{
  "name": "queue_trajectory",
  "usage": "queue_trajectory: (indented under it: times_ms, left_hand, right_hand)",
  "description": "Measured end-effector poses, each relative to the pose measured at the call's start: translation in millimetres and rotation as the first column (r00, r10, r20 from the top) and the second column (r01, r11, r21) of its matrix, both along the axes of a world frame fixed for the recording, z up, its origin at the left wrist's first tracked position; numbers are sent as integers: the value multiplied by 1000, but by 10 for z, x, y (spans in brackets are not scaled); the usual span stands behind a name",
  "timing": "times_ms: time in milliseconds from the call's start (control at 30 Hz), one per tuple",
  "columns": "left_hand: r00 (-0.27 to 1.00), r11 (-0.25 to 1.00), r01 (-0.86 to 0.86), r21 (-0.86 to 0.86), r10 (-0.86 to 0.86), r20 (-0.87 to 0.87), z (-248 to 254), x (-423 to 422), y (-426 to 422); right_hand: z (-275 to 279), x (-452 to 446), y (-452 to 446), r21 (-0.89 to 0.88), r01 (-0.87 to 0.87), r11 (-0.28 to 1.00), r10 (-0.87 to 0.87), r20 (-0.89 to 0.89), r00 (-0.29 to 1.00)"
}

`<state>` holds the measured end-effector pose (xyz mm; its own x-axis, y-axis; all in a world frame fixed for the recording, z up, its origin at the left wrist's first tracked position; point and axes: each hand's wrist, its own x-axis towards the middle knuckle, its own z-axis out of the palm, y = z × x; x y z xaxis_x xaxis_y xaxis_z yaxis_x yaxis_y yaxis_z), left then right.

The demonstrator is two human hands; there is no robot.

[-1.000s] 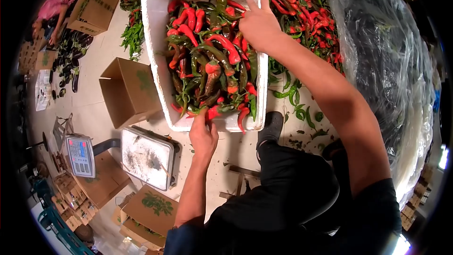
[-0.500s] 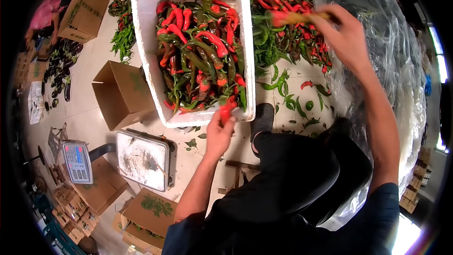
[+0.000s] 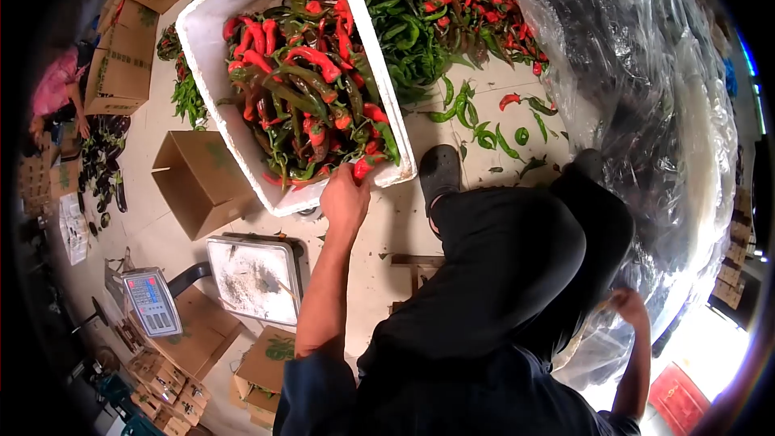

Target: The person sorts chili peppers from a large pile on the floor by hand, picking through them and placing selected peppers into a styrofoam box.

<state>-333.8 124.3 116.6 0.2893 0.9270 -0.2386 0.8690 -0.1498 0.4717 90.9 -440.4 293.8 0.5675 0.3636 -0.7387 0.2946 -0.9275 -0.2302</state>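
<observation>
My left hand [image 3: 345, 200] is closed at the near rim of a white foam box [image 3: 194, 40]. Its fingertips pinch a red chili pepper [image 3: 367, 166] just inside that rim. Red, dark green and mixed-colour peppers [image 3: 303, 89] fill the middle of the box. Far to the lower right, my right hand [image 3: 630, 307] is curled beside the clear plastic sheeting [image 3: 646, 113]. Whatever lies in its fingers is too small and unclear to name.
A pile of red and green peppers [image 3: 452, 0] lies beyond the box, with loose green ones nearer. An empty carton [image 3: 202, 186], a scale [image 3: 254, 278] and eggplants [image 3: 105, 161] stand left. A person in pink [image 3: 56, 85] is at far left.
My right hand has swung from over the pepper pile, where it held a blurred red-and-yellowish item, down to the lower right. My left hand stays at the box's near rim. The view has shifted.
</observation>
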Motion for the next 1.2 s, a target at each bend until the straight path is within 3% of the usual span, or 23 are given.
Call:
queue_trajectory:
  times_ms: [100,133,167,200,267,300,367,433,467,500,567,600,633,700,800,833,933,1000,1033,1067,1100,1167,1200]
  left_hand:
    - [1000,980,5,200,-2,-13,4,-46,66]
    - [1000,958,6,287,-6,-2,4,-63,86]
    - [999,957,-34,287,33,8,36,-72,90]
    - [998,952,-55,302,45,38,56,-80,85]
    - [993,939,-103,327,77,92,98,-129,51]
    - [990,937,-111,330,74,122,141,-151,20]
    - [906,971,-234,46,200,372,319,-97,-87]
    - [704,923,-221,-314,374,604,589,86,-209]
    - [700,841,-163,-516,467,540,661,159,-261]
    - [664,824,-21,-566,435,608,704,282,-322]
    - [640,815,125,-565,369,673,941,727,-397]
    - [690,885,221,-410,156,707,905,905,-431]
    - [653,952,301,-47,-170,738,1068,1155,-347]
    - [614,931,357,81,-299,730,1039,1549,-431]
    - [551,890,434,-139,-140,823,1221,1786,-346]
    - [552,891,449,-58,-226,803,1197,1758,-320]
    - [557,824,522,222,-526,642,1043,1477,-115]
    - [759,897,348,274,-441,478,943,1126,335]
    - [816,851,256,459,-445,370,830,929,655]
    - [857,854,211,476,-395,330,821,735,963]
    - [846,729,240,641,-481,230,902,603,1287]
    - [858,669,436,602,-512,-52,1168,445,1717]
    - [842,715,485,504,-537,-49,1217,415,1874]
  right_hand:
    - [-254,52,-154,138,159,978,-167,47,985]
    - [-186,126,109,29,-40,999,30,281,959]
    - [-300,310,149,161,-59,985,-2,357,934]
    - [-412,542,210,258,-201,945,67,450,890]
    - [-195,656,981,392,-65,918,-109,406,907]
    - [-192,794,1203,469,13,883,-209,368,906]
    - [-38,890,1795,493,-64,868,-200,465,862]
    - [308,496,2718,505,-66,861,-180,422,889]
    - [353,402,3000,529,-95,843,-124,364,923]
    - [341,322,3237,554,-122,823,-66,307,949]
    - [211,116,3704,522,-166,837,117,126,985]
    - [181,-134,3961,553,-110,826,161,-44,986]
    - [160,-413,4200,573,-47,818,203,-211,956]
    - [2,-835,4494,632,173,756,194,-468,862]
    - [-221,-940,4745,578,208,789,72,-423,903]
    - [-288,-911,4767,549,355,756,-41,-502,864]
    - [-382,-688,4612,547,493,676,-141,-561,816]
    - [-209,-549,4527,483,461,745,-140,-561,816]
    - [-171,-500,4423,486,448,751,-151,-533,832]
    - [-155,-453,4322,490,432,757,-159,-504,849]
    - [-182,-407,4220,504,405,763,-154,-466,871]
    - [-185,-409,4105,509,382,771,-153,-435,887]
    - [-194,-415,4090,514,369,774,-148,-419,896]
